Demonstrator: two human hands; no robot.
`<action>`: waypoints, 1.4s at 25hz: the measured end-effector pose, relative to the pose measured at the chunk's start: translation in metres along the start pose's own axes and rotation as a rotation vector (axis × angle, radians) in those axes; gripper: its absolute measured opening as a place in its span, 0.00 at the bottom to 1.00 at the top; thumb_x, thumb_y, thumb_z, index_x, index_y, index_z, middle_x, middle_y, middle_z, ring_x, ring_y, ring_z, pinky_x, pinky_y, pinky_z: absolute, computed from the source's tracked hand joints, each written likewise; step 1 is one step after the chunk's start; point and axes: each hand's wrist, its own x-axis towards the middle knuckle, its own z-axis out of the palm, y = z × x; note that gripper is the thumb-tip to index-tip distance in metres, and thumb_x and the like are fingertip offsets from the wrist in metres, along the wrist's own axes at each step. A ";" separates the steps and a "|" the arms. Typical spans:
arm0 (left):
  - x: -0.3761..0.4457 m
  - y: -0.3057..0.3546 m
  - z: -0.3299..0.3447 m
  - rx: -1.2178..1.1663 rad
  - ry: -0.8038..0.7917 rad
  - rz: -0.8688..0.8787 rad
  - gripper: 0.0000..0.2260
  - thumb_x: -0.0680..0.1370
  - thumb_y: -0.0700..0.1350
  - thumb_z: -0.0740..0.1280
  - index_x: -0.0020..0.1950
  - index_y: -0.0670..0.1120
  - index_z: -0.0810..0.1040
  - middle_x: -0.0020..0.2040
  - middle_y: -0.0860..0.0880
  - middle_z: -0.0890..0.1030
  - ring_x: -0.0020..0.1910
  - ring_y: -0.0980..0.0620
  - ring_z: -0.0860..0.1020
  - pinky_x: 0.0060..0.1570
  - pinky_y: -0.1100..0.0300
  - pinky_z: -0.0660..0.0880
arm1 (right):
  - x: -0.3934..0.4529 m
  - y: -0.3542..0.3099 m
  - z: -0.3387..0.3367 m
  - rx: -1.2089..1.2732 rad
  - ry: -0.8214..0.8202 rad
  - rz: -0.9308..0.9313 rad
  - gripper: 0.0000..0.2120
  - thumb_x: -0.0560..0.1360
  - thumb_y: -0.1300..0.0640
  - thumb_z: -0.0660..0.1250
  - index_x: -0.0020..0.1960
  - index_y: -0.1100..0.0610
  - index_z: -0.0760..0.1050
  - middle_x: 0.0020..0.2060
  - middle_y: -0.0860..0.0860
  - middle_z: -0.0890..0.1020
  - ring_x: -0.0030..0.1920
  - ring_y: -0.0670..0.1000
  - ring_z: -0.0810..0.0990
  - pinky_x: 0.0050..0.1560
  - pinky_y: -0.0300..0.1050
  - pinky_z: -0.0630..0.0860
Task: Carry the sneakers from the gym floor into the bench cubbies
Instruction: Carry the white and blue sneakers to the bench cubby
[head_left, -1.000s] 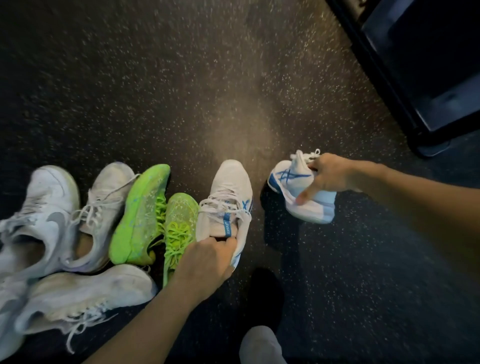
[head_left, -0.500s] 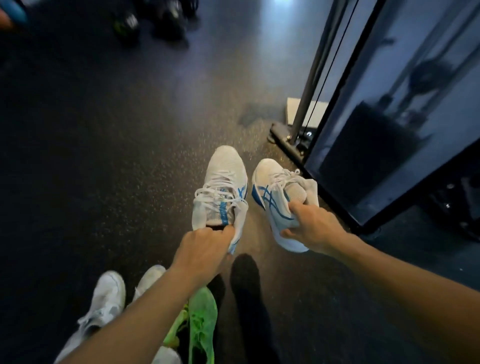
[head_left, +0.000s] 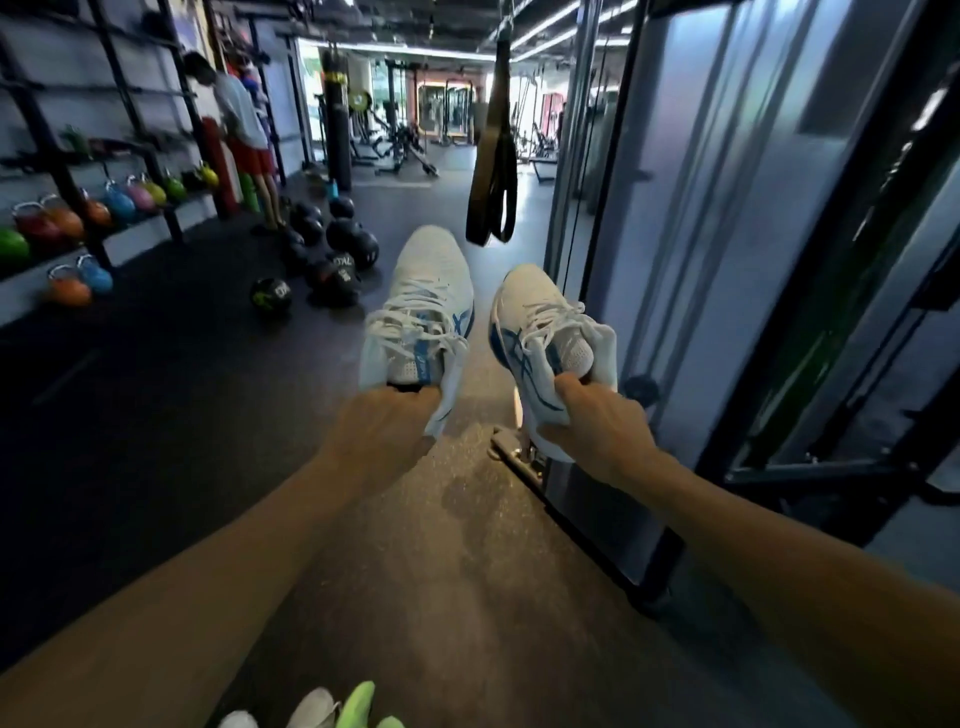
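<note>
Both sneakers (head_left: 423, 306) (head_left: 540, 332) are white with blue stripes and white laces. The floor (head_left: 467, 545) is dark, finely speckled. Kettlebells (head_left: 124, 200) run red, orange, blue, pink, green. One toe (head_left: 358, 704) is neon green.

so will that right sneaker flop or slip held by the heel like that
The right sneaker probably holds its shape: its toe points out level from the right hand with no sag. The heel collar looks soft, creased where the fingers pinch it, so it may swing a bit. It is likely light, since a pinch carries it. The loose laces could dangle.
</note>
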 end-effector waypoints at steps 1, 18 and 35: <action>0.001 0.004 -0.029 0.017 0.009 -0.008 0.14 0.75 0.50 0.69 0.57 0.44 0.77 0.45 0.44 0.83 0.39 0.45 0.81 0.34 0.55 0.77 | -0.007 -0.006 -0.030 -0.013 0.034 -0.003 0.15 0.74 0.47 0.67 0.49 0.52 0.63 0.47 0.53 0.80 0.42 0.55 0.78 0.35 0.46 0.68; -0.139 0.148 -0.383 -0.064 0.202 0.146 0.12 0.75 0.53 0.66 0.52 0.48 0.71 0.46 0.46 0.82 0.42 0.44 0.80 0.33 0.57 0.67 | -0.299 -0.117 -0.349 -0.162 0.343 0.143 0.18 0.74 0.49 0.68 0.46 0.49 0.56 0.38 0.49 0.74 0.36 0.52 0.72 0.34 0.43 0.63; -0.303 0.451 -0.596 -0.372 0.350 0.752 0.10 0.77 0.51 0.64 0.50 0.45 0.71 0.43 0.45 0.81 0.41 0.42 0.79 0.31 0.57 0.65 | -0.746 -0.129 -0.567 -0.512 0.408 0.758 0.14 0.74 0.50 0.66 0.49 0.55 0.63 0.45 0.56 0.80 0.44 0.59 0.79 0.35 0.49 0.68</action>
